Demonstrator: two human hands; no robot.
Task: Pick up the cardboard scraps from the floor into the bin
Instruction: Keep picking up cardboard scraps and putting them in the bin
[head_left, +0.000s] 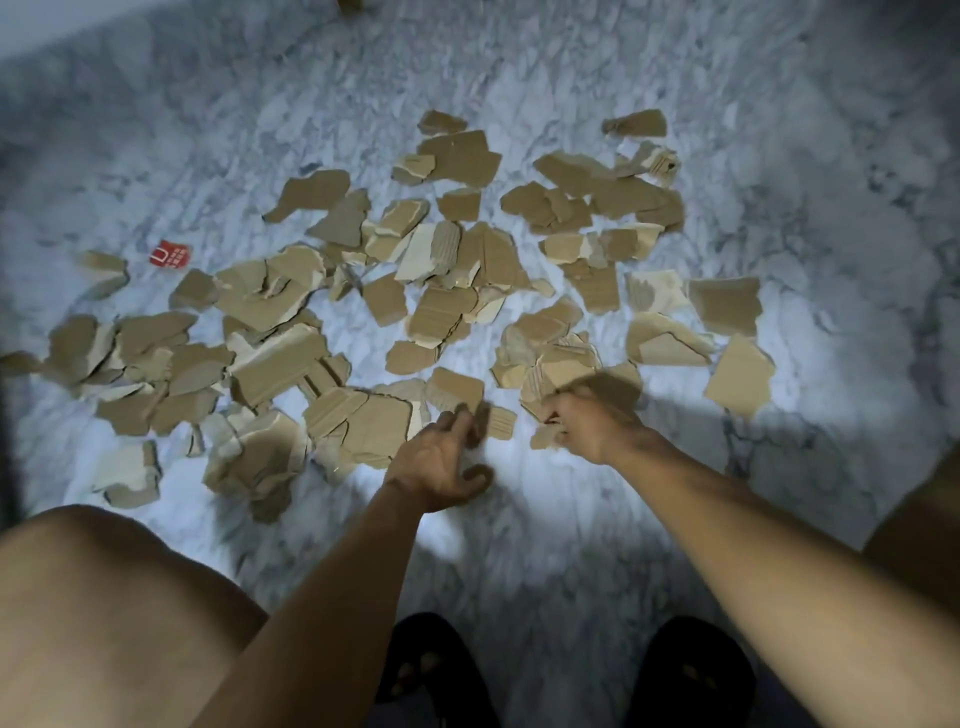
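Observation:
Several torn brown cardboard scraps (415, 291) lie scattered across a white and grey marble floor (519, 78). My left hand (441, 460) hovers at the near edge of the pile, fingers curled and apart, touching a small scrap (457, 389) with the fingertips. My right hand (587, 423) is closed over a bunch of scraps (566, 371) at the pile's near right side. No bin is in view.
A small red card (170, 254) lies on the floor at the left of the pile. My bare knees (104, 597) and dark sandals (431, 670) fill the bottom of the view. A brown object (350, 5) shows at the top edge.

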